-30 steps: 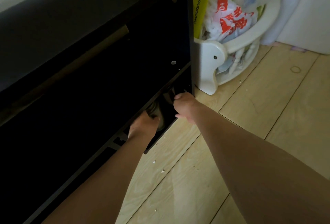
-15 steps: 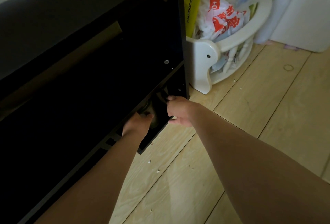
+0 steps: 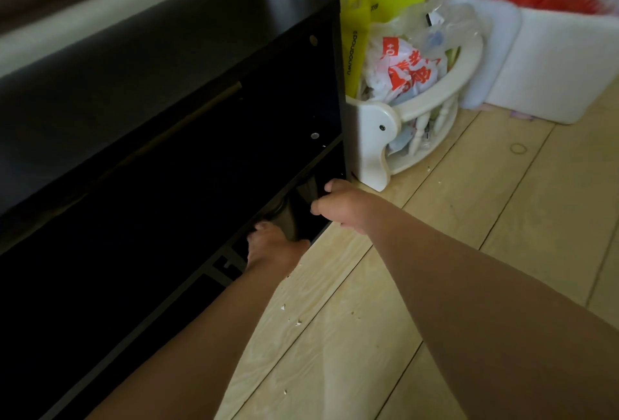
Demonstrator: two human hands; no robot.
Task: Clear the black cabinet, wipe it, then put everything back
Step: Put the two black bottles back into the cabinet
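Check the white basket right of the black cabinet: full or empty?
Full. The white basket is stuffed above its rim with crumpled plastic bags, one white with red print, plus a yellow bag behind.

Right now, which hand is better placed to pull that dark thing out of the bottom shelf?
Probably the right hand: it grips the dark object at the open front corner. The left hand reaches underneath.

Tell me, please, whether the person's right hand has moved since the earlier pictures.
No, not noticeably. The right hand stays just below the lower right front corner of the black cabinet, gripping a dark item there.
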